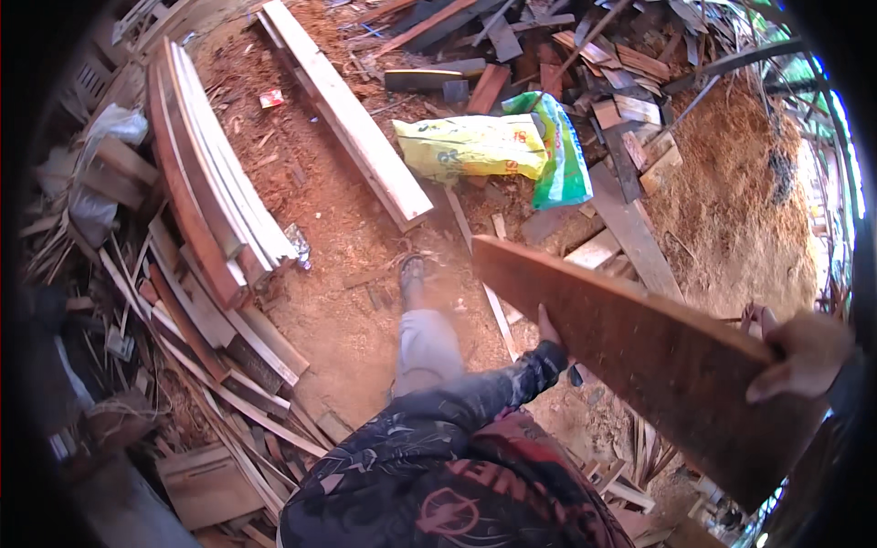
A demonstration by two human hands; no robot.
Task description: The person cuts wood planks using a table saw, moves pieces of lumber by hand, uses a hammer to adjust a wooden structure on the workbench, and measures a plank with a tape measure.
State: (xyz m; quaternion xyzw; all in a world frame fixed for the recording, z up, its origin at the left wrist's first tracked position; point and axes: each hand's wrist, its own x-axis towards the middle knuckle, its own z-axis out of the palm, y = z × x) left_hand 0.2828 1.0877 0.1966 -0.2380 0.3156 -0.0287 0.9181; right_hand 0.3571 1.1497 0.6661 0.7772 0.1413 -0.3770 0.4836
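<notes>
A wide reddish-brown board (639, 356) slants across my right side, its top edge up. My left hand (553, 333) grips it toward the far end, partly hidden behind the board, the forearm in a dark patterned sleeve. Nearer me, my right hand (799, 361) is wrapped over the board's top edge at the right, thumb on the face toward me. Below the board's far end, my leg in grey trousers (425, 352) and a sandalled foot (411, 279) rest on the sawdust-covered ground.
Long pale timbers (343, 110) lie ahead, with stacked planks (196, 164) to the left. A yellow and green sack (470, 146) lies beside scrap wood (621, 91) at the back right. More offcuts (210, 484) crowd the lower left. A sawdust mound (740, 183) rises at right.
</notes>
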